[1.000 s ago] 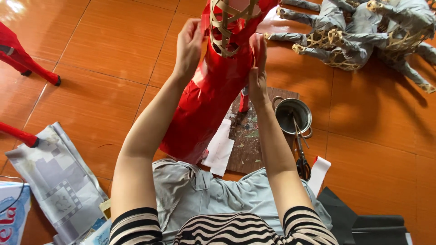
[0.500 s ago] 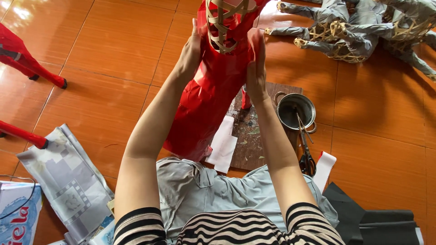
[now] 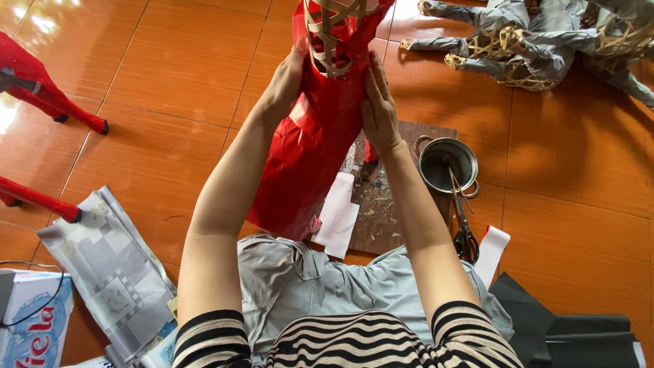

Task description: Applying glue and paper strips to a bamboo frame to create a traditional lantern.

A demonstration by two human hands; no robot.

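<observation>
Hands are working on a tall red paper-covered figure [image 3: 310,146] built over a woven bamboo frame [image 3: 332,34], which is standing tilted on the orange tiled floor [image 3: 170,75] just beyond the person's lap, near the middle of the scene. The left hand [image 3: 286,80] is lying flat against the figure's left side, fingers spread and pressing on the red paper. The right hand [image 3: 379,102] is pressing on the right side, fingers straight and close together, pointing far. Neither hand is pinching anything; both palms are squeezing the figure between them. At the far end of the figure, bare bamboo strips are showing where the red paper is not covering them.

Just right of the figure, a dark wooden board [image 3: 385,197] is lying on the floor, with white paper strips [image 3: 338,215] resting on its near left edge. A small metal pot [image 3: 446,163] is sitting at the board's right edge, and black-handled scissors [image 3: 463,221] are leaning from it toward the near side. Far right, grey paper-covered figures [image 3: 538,41] are lying on their sides. At the left edge, red figure legs [image 3: 48,102] are standing, and a folded newspaper [image 3: 112,269] is lying near left.
</observation>
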